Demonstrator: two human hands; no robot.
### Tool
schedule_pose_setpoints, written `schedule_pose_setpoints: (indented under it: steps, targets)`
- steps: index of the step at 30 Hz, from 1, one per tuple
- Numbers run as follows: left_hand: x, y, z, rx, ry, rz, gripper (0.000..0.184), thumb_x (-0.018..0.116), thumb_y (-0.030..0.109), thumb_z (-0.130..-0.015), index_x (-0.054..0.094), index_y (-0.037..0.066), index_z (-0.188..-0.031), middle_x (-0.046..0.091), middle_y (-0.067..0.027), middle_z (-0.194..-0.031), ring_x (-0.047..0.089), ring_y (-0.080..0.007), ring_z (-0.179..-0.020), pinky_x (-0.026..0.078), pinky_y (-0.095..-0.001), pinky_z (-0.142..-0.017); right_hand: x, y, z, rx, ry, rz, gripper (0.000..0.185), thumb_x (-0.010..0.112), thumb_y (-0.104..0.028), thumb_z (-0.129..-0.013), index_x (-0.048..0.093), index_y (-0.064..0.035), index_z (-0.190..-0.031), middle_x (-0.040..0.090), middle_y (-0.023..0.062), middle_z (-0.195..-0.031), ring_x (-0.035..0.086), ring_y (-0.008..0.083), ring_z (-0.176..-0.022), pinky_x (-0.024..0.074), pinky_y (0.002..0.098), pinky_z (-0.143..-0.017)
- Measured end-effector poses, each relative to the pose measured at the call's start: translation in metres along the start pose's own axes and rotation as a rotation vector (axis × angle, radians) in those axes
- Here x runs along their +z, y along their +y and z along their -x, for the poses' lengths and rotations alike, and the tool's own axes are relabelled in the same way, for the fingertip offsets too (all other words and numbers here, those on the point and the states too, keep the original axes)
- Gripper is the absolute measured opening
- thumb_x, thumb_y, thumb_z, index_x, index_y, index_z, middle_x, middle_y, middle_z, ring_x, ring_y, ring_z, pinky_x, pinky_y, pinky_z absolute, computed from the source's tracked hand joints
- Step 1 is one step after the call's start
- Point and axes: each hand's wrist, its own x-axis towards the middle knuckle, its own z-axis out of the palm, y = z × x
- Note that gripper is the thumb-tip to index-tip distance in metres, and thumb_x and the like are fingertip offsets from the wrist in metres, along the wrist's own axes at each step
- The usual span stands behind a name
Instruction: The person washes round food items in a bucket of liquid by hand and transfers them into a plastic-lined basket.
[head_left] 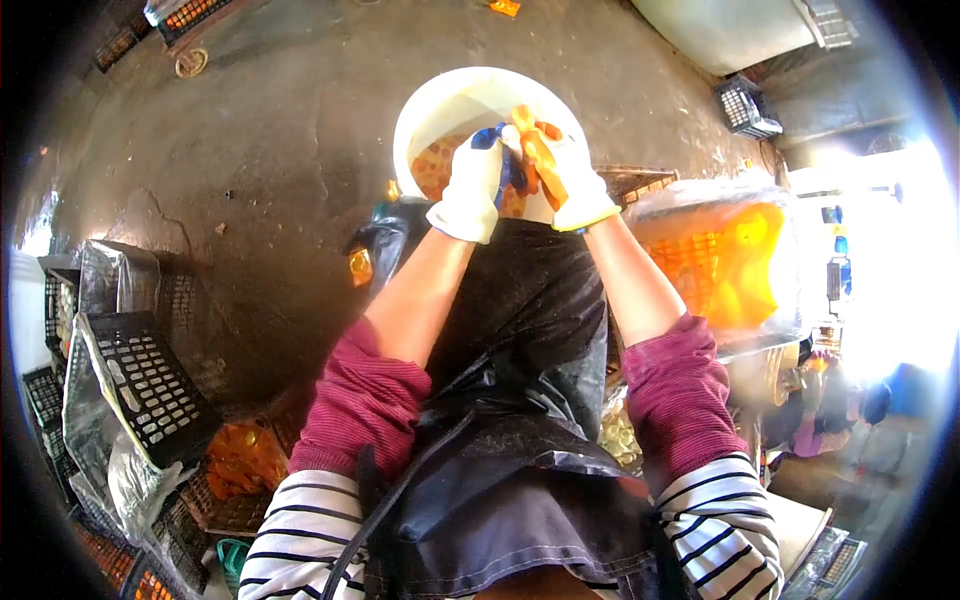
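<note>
And here we are over the white bucket (480, 76), both gloved hands meeting at the fingertips — left hand (472, 182) showing blue at the fingers, right hand (572, 178) showing orange (glove coating or a held piece, I can't tell from up here). Fingers bend inward on both, and right between them sits a small pale piece (512, 138), above the bucket's mouth; which hand grips it, or whether both do, is hidden from us. Below, round orange pieces (432, 166) lie inside the bucket, just beyond the dark apron (520, 300). Good handling here, I'd say: one hand steadying, the other doing the fine work at the fingertips, with a light, sure pinch because anything wet could slide — and wrists held inside the rim, so that whatever drops lands in the bucket, not on the apron
</note>
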Motion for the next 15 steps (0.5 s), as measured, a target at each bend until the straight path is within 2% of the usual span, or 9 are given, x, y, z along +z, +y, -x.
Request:
schedule_pose_setpoints:
  steps: [2,5,7,9,11,13,15]
  targets:
    - [-0.003,-0.004,-0.002,0.061,-0.030,0.070,0.022,0.051,0.024,-0.090,0.060,0.005,-0.090,0.058,-0.0052,-0.074,0.055,-0.0150,-0.064,0.045,-0.0258,-0.058,0.009,-0.007,0.004,-0.069,0.004,-0.050,0.031,0.063,-0.008,-0.084,0.055,-0.0049,-0.114,0.060,0.0014,-0.091,0.057,0.0094,-0.074,0.0467,0.0221,-0.054]
    - [-0.005,-0.012,-0.003,0.119,-0.018,0.117,0.025,0.050,0.029,-0.090,0.059,0.006,-0.094,0.057,-0.0038,-0.079,0.054,-0.0134,-0.069,0.045,-0.0249,-0.060,0.022,-0.020,0.013,0.007,-0.002,-0.138,0.035,0.065,-0.007,-0.082,0.055,-0.0045,-0.115,0.061,0.0033,-0.096,0.057,0.0102,-0.084,0.0481,0.0226,-0.066]
    - [-0.005,-0.017,-0.005,0.103,0.004,0.191,0.027,0.051,0.031,-0.090,0.059,0.006,-0.096,0.057,-0.0030,-0.082,0.054,-0.0126,-0.072,0.045,-0.0243,-0.061,0.011,-0.001,0.007,-0.320,-0.019,0.304,0.036,0.065,-0.008,-0.081,0.055,-0.0040,-0.116,0.061,0.0041,-0.099,0.056,0.0109,-0.090,0.0471,0.0233,-0.073]
    - [-0.004,-0.016,-0.005,0.102,0.024,0.112,0.029,0.051,0.032,-0.089,0.058,0.006,-0.099,0.056,-0.0027,-0.085,0.053,-0.0121,-0.073,0.045,-0.0240,-0.062,0.007,0.008,0.004,-0.375,-0.039,0.323,0.034,0.065,-0.008,-0.081,0.056,-0.0037,-0.114,0.061,0.0044,-0.099,0.056,0.0111,-0.090,0.0469,0.0233,-0.073]
    - [-0.006,-0.016,-0.008,0.086,0.030,0.049,0.030,0.052,0.033,-0.089,0.058,0.005,-0.100,0.056,-0.0028,-0.086,0.053,-0.0118,-0.074,0.045,-0.0242,-0.062,0.003,0.013,0.002,-0.151,-0.054,-0.074,0.031,0.063,-0.009,-0.082,0.057,-0.0036,-0.112,0.061,0.0042,-0.095,0.057,0.0108,-0.083,0.0474,0.0225,-0.065]
    - [-0.010,-0.019,-0.013,0.053,0.020,0.002,0.031,0.051,0.033,-0.090,0.058,0.005,-0.100,0.056,-0.0030,-0.086,0.053,-0.0118,-0.074,0.046,-0.0250,-0.062,-0.002,0.013,0.001,-0.411,-0.056,0.487,0.027,0.060,-0.010,-0.085,0.058,-0.0036,-0.110,0.061,0.0035,-0.092,0.056,0.0102,-0.075,0.0453,0.0219,-0.056]
    - [-0.005,-0.014,-0.010,0.025,-0.005,-0.019,0.031,0.050,0.032,-0.091,0.058,0.004,-0.098,0.057,-0.0036,-0.083,0.054,-0.0121,-0.070,0.046,-0.0254,-0.060,-0.007,0.014,0.000,-0.389,-0.055,0.784,0.027,0.055,-0.015,-0.086,0.057,-0.0060,-0.112,0.059,0.0055,-0.099,0.054,0.0145,-0.084,0.0429,0.0262,-0.066]
